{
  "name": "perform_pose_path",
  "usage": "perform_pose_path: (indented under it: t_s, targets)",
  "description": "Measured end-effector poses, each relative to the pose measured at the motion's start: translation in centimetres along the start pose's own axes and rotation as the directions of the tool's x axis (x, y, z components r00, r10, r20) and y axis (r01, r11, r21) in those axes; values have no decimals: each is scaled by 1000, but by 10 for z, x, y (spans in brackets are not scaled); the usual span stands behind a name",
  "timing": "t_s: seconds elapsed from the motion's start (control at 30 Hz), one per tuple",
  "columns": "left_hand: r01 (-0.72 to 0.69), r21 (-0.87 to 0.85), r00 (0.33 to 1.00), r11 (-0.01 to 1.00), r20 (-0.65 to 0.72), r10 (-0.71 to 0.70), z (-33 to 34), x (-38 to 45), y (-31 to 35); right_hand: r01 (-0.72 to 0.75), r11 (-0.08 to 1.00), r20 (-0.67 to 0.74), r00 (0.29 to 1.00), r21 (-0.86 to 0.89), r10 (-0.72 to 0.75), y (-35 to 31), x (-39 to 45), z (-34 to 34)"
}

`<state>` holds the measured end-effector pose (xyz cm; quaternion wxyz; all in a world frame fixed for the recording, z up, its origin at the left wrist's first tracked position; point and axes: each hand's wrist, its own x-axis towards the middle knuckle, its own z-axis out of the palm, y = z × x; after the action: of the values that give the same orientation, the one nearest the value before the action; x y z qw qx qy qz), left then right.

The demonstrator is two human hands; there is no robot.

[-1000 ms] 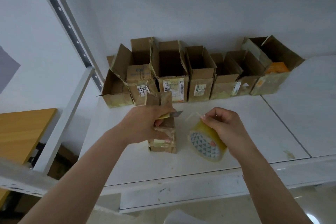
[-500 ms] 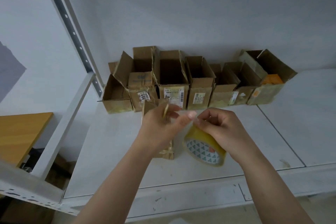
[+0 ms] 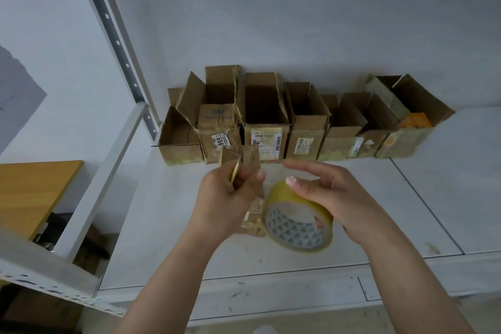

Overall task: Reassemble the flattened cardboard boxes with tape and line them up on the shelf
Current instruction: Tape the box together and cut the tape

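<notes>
Small worn brown cardboard box, taped and crinkled, stands on the white metal shelf in front of a row of open brown cardboard boxes lined against the back wall. Left hand is curled in front of it, pinching a thin yellow-handled cutter. Right hand lies over the glossy yellowish roll of clear tape, fingers loosely spread, thumb on the rim. Bare shelf to the right and along the front edge.
</notes>
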<state>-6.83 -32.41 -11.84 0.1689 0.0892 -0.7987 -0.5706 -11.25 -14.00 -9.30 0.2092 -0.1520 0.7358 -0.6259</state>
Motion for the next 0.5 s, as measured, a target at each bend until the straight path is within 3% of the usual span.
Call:
perform_pose_path:
  t_s: [0.23,0.33,0.5]
  targets:
    - [-63,15,985,998,-158,64,-18,2,-3,17,991,18,1000,-133,-14,-12,15,-10]
    - [-15,75,972,997,-234,32,-45,7,-17,-11,965,-131,991,-264,-24,-6,18,-20]
    - [139,94,961,986,-253,-111,-54,6,-50,-78,874,-207,978,-480,-26,16,33,-13]
